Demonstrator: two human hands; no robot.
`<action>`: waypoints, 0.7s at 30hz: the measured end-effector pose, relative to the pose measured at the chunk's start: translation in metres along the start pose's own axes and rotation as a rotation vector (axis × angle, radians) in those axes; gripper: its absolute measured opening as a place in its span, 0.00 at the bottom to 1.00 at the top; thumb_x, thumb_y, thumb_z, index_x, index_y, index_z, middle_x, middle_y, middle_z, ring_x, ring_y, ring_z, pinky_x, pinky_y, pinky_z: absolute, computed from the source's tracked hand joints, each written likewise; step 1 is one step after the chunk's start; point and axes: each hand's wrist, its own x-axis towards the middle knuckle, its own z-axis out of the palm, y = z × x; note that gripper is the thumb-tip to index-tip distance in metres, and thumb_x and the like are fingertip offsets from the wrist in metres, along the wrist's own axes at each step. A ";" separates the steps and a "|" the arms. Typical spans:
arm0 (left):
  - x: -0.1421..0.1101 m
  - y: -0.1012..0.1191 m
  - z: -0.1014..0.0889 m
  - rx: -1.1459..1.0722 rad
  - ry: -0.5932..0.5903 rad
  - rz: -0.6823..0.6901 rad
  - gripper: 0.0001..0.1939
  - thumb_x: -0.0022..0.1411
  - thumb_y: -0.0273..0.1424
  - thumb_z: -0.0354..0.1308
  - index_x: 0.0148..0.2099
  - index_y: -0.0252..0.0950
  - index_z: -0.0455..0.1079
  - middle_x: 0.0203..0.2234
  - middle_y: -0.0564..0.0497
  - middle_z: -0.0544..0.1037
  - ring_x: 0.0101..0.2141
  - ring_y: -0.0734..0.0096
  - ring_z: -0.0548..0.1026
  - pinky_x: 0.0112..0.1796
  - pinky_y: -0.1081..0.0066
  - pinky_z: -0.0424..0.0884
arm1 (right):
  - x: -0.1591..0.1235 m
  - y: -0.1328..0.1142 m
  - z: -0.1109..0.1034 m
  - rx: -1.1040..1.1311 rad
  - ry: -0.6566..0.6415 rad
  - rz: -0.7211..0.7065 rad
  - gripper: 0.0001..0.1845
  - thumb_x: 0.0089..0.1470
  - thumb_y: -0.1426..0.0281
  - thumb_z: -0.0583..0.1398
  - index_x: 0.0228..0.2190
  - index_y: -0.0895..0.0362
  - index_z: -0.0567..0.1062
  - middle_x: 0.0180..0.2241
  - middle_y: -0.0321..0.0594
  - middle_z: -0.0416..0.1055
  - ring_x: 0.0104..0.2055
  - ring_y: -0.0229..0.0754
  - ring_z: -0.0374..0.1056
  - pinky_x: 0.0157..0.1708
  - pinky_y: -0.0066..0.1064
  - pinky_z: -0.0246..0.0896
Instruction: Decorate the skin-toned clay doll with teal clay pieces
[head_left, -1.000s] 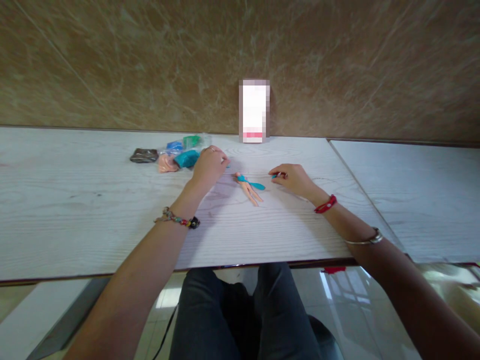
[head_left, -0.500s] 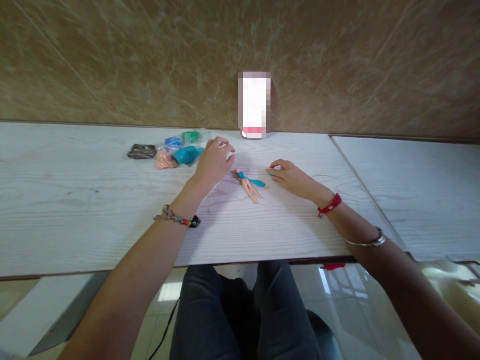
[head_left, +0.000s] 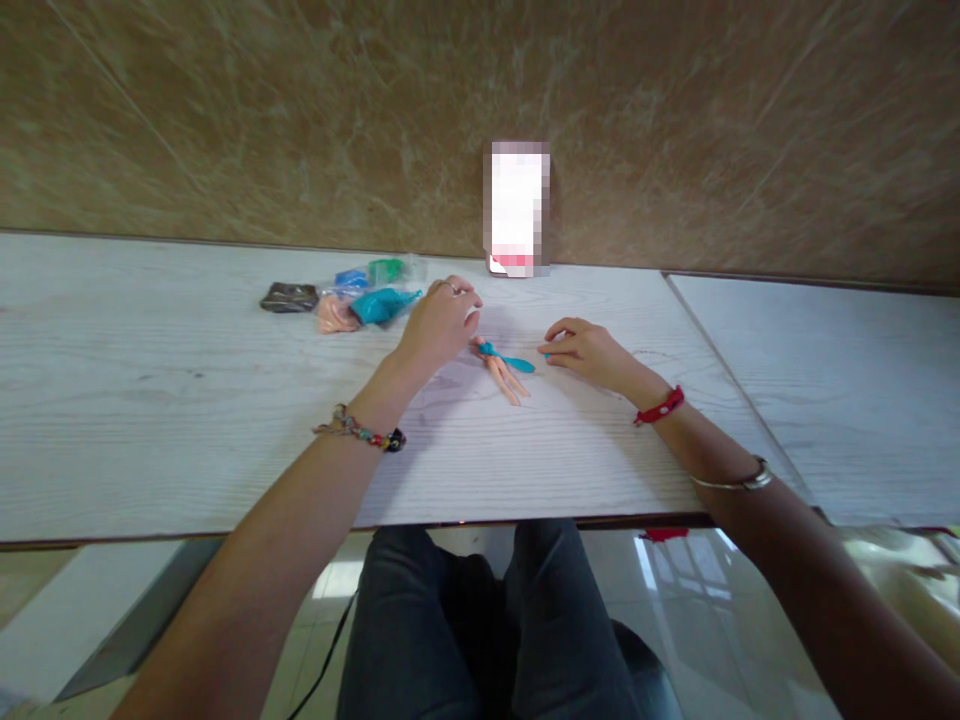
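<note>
A small peach clay figure (head_left: 508, 384) lies on the table between my hands, its legs pointing toward me. Blue clay wraps its upper body, and a flat blue clay strip (head_left: 519, 365) reaches out to the right. My left hand (head_left: 444, 318) hovers by the figure's head end, fingers bent, with a gap between thumb and forefinger and nothing visible in it. Just right of the strip, my right hand (head_left: 583, 350) pinches a small piece of blue clay (head_left: 547, 355) in its fingertips; most of that piece is hidden by the fingers.
Left of my left hand lie bags of clay: teal (head_left: 381, 306), peach (head_left: 337, 314), blue (head_left: 350, 280), green (head_left: 385, 269) and dark brown (head_left: 289, 297). A phone (head_left: 517, 210) with a blurred screen leans on the marbled wall (head_left: 225, 120). A seam (head_left: 720, 365) crosses the white table (head_left: 187, 420).
The view has shifted slightly. My left hand has moved a little to the right near the figure's head. The right hand stays almost in place, still pinching the blue clay.
</note>
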 end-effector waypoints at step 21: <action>-0.001 -0.001 0.007 -0.006 0.005 0.014 0.13 0.61 0.24 0.46 0.42 0.30 0.71 0.42 0.44 0.71 0.45 0.66 0.69 0.47 0.68 0.64 | 0.005 -0.006 0.005 -0.145 0.060 0.099 0.10 0.54 0.74 0.57 0.33 0.58 0.79 0.35 0.45 0.74 0.38 0.45 0.67 0.39 0.35 0.59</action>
